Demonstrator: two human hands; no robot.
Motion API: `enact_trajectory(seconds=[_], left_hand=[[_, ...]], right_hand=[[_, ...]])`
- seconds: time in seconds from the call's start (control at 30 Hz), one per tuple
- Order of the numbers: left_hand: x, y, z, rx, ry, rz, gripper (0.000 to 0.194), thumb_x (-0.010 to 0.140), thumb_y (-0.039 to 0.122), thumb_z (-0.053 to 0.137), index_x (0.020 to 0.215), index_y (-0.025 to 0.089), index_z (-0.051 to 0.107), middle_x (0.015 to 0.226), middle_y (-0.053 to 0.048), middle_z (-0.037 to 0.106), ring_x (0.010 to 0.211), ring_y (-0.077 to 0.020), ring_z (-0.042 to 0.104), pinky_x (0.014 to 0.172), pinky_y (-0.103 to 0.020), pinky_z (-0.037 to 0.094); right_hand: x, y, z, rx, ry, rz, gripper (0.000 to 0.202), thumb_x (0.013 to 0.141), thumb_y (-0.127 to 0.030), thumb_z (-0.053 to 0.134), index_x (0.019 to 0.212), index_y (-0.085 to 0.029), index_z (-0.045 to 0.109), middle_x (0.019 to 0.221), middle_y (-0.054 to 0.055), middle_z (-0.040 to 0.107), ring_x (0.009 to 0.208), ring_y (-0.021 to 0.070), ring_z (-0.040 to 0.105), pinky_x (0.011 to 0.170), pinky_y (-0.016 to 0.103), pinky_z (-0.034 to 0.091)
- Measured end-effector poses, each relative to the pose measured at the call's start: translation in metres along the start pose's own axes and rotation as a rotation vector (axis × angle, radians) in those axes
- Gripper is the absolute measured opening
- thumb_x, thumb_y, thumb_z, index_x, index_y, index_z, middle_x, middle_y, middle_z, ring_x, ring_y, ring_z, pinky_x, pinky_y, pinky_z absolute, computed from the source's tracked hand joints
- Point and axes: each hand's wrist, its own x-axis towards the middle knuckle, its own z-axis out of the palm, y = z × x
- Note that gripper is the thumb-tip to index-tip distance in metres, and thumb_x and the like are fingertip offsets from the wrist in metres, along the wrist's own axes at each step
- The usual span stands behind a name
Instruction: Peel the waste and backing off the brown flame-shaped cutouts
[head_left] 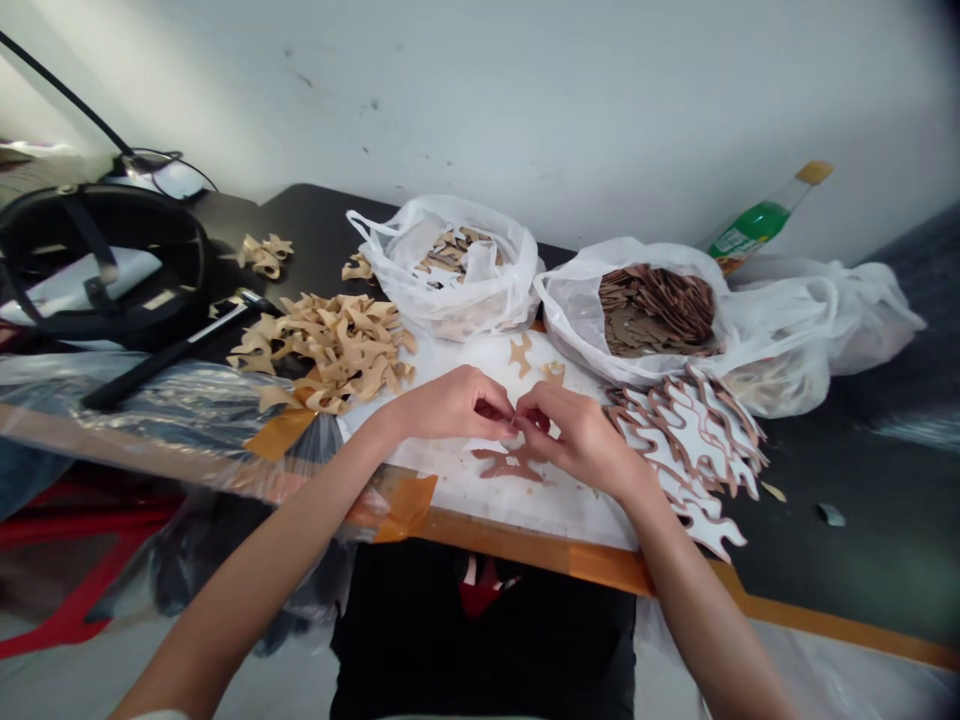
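Above the white work surface (457,482), my left hand (461,403) and my right hand (574,432) meet fingertip to fingertip. Both are closed in a pinch on something too small to make out. Just below them lies a brown, curvy cut-out piece (510,464) with a small pale mark. Two tan pieces, one a branching shape (520,354), rest beyond the hands. A heap of curled tan pieces (337,345) sits left of my left hand, and white pieces with brown edges (694,450) are piled beside my right wrist.
Two open plastic bags hold cut pieces, one pale (457,310), one with brown pieces (656,310). A tied bag (787,300) and green bottle (750,230) stand right. A black-handled tool (165,360) and black round frame (105,265) lie left. Orange tape (525,545) lines the front edge.
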Motion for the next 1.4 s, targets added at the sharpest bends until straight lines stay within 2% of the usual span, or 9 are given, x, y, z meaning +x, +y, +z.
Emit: enact_trajectory(seconds=[0.17, 0.33, 0.47, 0.63, 0.8, 1.0, 1.2, 1.4], left_hand=[[0.000, -0.002, 0.001, 0.003, -0.033, -0.027, 0.028, 0.086, 0.041, 0.076, 0.080, 0.013, 0.080, 0.065, -0.001, 0.064, 0.059, -0.0116, 0.050, 0.055, -0.024, 0.032], [0.001, -0.006, 0.002, -0.004, -0.046, -0.047, 0.024, 0.084, 0.037, 0.077, 0.078, 0.014, 0.080, 0.064, -0.001, 0.063, 0.060, -0.0119, 0.050, 0.055, -0.024, 0.032], [0.000, -0.006, 0.000, -0.099, -0.047, -0.035, 0.024, 0.087, 0.038, 0.076, 0.088, 0.015, 0.083, 0.068, -0.002, 0.068, 0.059, -0.0122, 0.051, 0.054, -0.024, 0.032], [-0.001, -0.002, -0.002, -0.248, -0.062, -0.008, 0.026, 0.088, 0.040, 0.077, 0.092, 0.016, 0.085, 0.066, -0.002, 0.066, 0.056, -0.0103, 0.047, 0.052, -0.024, 0.031], [-0.002, 0.000, -0.003, -0.327, 0.005, 0.013, 0.024, 0.087, 0.039, 0.079, 0.087, 0.016, 0.085, 0.061, -0.001, 0.064, 0.053, -0.0095, 0.046, 0.050, -0.022, 0.033], [-0.001, 0.000, -0.003, -0.338, 0.023, 0.027, 0.025, 0.088, 0.040, 0.078, 0.085, 0.015, 0.084, 0.058, 0.000, 0.060, 0.054, -0.0102, 0.047, 0.052, -0.022, 0.036], [0.002, 0.005, -0.002, -0.373, 0.086, 0.080, 0.031, 0.088, 0.045, 0.080, 0.077, 0.016, 0.080, 0.070, -0.002, 0.066, 0.066, -0.0130, 0.056, 0.063, -0.024, 0.044], [0.005, -0.012, 0.001, -0.566, 0.245, 0.179, 0.032, 0.083, 0.048, 0.086, 0.092, 0.018, 0.085, 0.095, -0.008, 0.074, 0.085, -0.0189, 0.067, 0.080, -0.030, 0.051]], right_hand=[[0.000, 0.001, 0.002, -0.016, -0.065, 0.002, 0.005, 0.102, -0.016, 0.058, 0.099, -0.020, 0.058, 0.087, 0.001, 0.061, 0.075, 0.0152, 0.055, 0.070, 0.027, 0.042], [0.000, 0.001, 0.003, -0.027, -0.087, -0.004, 0.007, 0.103, -0.017, 0.057, 0.097, -0.020, 0.055, 0.087, 0.001, 0.059, 0.073, 0.0145, 0.052, 0.068, 0.027, 0.040], [-0.001, -0.003, 0.002, -0.030, -0.019, -0.010, 0.008, 0.103, -0.019, 0.057, 0.096, -0.021, 0.054, 0.086, 0.000, 0.057, 0.074, 0.0145, 0.052, 0.067, 0.027, 0.040], [-0.001, -0.010, 0.003, -0.038, 0.112, -0.080, 0.010, 0.100, -0.012, 0.057, 0.098, -0.021, 0.054, 0.085, 0.001, 0.057, 0.073, 0.0151, 0.053, 0.065, 0.027, 0.042], [-0.001, -0.014, 0.007, -0.110, 0.212, -0.163, 0.013, 0.099, -0.009, 0.055, 0.100, -0.022, 0.054, 0.085, 0.002, 0.057, 0.074, 0.0162, 0.054, 0.065, 0.029, 0.045], [-0.002, -0.013, 0.009, -0.182, 0.230, -0.212, 0.014, 0.099, -0.009, 0.057, 0.106, -0.021, 0.056, 0.087, 0.003, 0.058, 0.078, 0.0184, 0.055, 0.070, 0.031, 0.047], [-0.004, -0.011, 0.012, -0.240, 0.285, -0.217, 0.016, 0.096, -0.009, 0.061, 0.104, -0.022, 0.056, 0.086, 0.003, 0.059, 0.078, 0.0192, 0.056, 0.074, 0.033, 0.047], [-0.002, -0.013, 0.015, -0.297, 0.315, -0.264, 0.017, 0.094, -0.007, 0.060, 0.099, -0.022, 0.053, 0.081, 0.001, 0.060, 0.071, 0.0177, 0.054, 0.072, 0.034, 0.045]])
